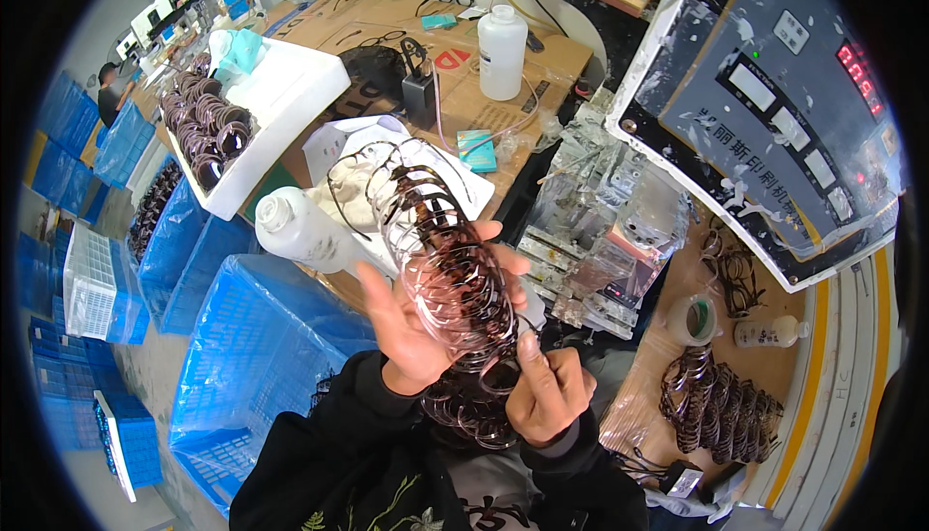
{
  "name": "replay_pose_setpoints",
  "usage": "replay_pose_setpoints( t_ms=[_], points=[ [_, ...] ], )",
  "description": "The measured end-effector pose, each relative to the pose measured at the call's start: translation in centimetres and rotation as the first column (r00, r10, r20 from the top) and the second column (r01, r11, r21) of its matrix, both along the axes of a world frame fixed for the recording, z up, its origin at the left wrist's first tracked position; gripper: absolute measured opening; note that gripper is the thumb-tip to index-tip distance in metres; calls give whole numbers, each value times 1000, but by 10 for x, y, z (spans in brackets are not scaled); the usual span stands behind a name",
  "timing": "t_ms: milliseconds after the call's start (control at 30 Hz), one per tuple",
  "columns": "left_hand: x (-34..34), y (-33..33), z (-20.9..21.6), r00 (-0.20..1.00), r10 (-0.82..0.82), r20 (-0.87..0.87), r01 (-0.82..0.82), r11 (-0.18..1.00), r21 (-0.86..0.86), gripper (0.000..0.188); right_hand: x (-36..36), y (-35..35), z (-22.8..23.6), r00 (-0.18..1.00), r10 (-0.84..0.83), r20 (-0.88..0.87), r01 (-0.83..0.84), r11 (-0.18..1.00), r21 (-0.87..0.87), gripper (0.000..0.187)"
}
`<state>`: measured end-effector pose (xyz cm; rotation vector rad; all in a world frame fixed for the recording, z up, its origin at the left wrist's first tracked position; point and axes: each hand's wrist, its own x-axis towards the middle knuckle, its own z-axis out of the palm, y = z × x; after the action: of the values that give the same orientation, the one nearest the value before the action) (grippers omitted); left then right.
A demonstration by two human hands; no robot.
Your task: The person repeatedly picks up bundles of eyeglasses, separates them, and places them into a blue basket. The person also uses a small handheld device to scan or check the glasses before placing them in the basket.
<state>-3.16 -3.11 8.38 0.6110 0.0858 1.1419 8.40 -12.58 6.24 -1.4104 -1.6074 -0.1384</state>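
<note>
A long nested stack of brown tortoiseshell glasses frames lies across my left hand. My left palm cradles the stack from below; its thumb stands up on the near-left side and the fingertips show on the far right. My right hand is closed in a pinch at the stack's near end, with thumb and forefinger on a dark thin part of one pair of glasses. More dark glasses hang or lie just below, between my forearms. Beyond the stack, a pale cloth rests on white sheets.
A white plastic bottle stands left of the stack, another bottle at the back. A white foam tray holds rows of sunglasses. Blue crates stand at left. Right are a metal fixture, a control box and stacked glasses.
</note>
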Motion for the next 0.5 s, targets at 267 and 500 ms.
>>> replay_pose_setpoints(
  t_ms=[267,500],
  points=[
    [-11,-13,0,962,141,-233,-63,947,315,74,1,5,5,974,228,-12,-226,972,66,54],
    [-109,-27,0,947,315,-58,-259,861,437,74,25,-27,-11,996,76,-35,-80,988,-134,36]
  ],
)
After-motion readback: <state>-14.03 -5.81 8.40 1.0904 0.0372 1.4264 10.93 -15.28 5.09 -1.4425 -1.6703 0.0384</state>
